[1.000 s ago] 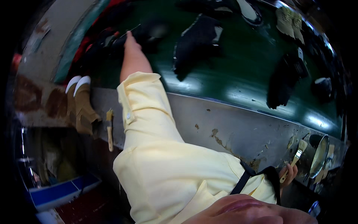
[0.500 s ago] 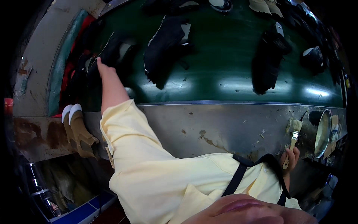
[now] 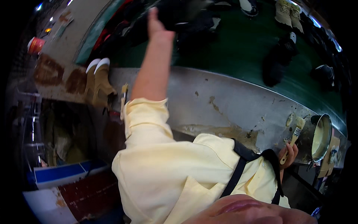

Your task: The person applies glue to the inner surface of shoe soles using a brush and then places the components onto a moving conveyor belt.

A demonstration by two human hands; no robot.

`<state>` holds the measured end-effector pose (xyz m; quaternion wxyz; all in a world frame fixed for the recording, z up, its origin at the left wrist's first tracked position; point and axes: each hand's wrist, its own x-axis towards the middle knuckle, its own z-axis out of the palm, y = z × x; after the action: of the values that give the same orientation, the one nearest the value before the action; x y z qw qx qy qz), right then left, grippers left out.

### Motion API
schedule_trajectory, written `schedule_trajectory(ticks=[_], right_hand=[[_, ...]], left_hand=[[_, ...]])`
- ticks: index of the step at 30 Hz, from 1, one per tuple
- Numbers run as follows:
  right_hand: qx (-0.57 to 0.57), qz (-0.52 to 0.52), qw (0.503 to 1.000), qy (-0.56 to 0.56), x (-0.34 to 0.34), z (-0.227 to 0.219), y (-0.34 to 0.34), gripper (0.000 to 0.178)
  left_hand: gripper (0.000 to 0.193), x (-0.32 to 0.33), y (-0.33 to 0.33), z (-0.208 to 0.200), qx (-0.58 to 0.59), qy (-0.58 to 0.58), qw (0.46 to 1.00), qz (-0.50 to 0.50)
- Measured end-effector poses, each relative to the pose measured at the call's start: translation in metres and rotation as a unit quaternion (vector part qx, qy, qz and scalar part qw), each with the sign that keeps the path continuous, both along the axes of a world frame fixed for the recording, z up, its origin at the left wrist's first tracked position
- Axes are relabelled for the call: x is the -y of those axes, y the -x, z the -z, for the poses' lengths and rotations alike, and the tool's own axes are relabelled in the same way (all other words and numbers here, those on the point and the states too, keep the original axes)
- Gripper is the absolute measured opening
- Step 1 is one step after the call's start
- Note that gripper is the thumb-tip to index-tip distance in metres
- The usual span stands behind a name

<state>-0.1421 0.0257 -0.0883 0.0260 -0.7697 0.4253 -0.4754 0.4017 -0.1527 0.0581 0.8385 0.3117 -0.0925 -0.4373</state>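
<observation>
At the frame's lower right, the right hand [image 3: 291,152] grips a brush [image 3: 297,133], while the left hand [image 3: 156,24] (fingers too blurred to tell) is near black shoes [image 3: 197,29] at top centre, work seemingly unfinished.

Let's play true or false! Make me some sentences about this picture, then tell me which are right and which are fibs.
1. The right hand holds a brush. True.
2. The tan boots have black toes. False: their toes are white.
3. The pot is to the right of the right hand. True.
4. The left hand is inside the pot. False: it is stretched out far from it, near dark shoes on the green surface.
5. A second brush is between the boots and the left arm. True.
6. The person's sleeve is blue. False: it is pale yellow.
</observation>
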Motion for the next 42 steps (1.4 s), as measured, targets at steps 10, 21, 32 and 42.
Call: schedule_trajectory(ticks=[10, 21, 32, 42], right_hand=[[0.092, 0.031, 0.994, 0.055, -0.003, 0.004, 0.002, 0.021], [0.114, -0.010, 0.993, 0.013, 0.002, 0.001, 0.005, 0.020], [0.111, 0.000, 0.994, -0.016, -0.002, -0.006, 0.001, 0.025], [0.109, -0.008, 0.994, 0.017, 0.005, -0.006, 0.002, 0.030]], left_hand=[[0.094, 0.078, 0.197, 0.044, -0.225, -0.174, 0.956, -0.071], [0.088, 0.137, 0.247, 0.080, -0.228, -0.304, 0.914, -0.141], [0.074, 0.133, 0.272, 0.114, -0.100, -0.386, 0.917, 0.001], [0.073, 0.069, 0.294, 0.120, 0.510, -0.209, 0.800, 0.237]])
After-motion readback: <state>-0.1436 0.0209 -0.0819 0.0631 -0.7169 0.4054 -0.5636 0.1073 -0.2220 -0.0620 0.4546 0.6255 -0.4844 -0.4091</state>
